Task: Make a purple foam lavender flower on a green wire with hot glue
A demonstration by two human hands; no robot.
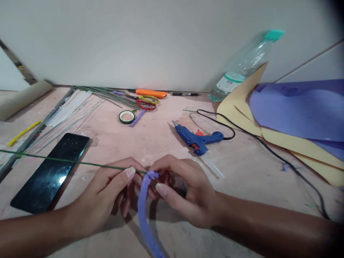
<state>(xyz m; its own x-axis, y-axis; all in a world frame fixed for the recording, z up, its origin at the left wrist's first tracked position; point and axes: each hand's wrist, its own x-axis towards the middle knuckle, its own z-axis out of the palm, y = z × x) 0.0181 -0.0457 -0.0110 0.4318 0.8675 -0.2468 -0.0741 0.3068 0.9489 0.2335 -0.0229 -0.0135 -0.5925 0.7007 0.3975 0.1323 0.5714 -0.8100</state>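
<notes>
My left hand (115,190) pinches a long green floral wire (88,164) between thumb and fingers; the wire runs off to the left edge. At its right end a purple paper strip (144,211) is wound round it in a small frilled bunch. The strip's loose length hangs down toward the bottom edge. My right hand (185,190) curls around that bunch, with its fingertips at the purple winding and its thumb just below. Some of the right fingers are hidden behind the hand.
A black phone (51,175) lies left. Behind are green tape (127,116), scissors (146,104), an orange cutter (151,94) and several wires (104,94). A blue glue gun (199,138) with a black cord (271,147), a bottle (233,80) and purple sheets (298,111) are at right.
</notes>
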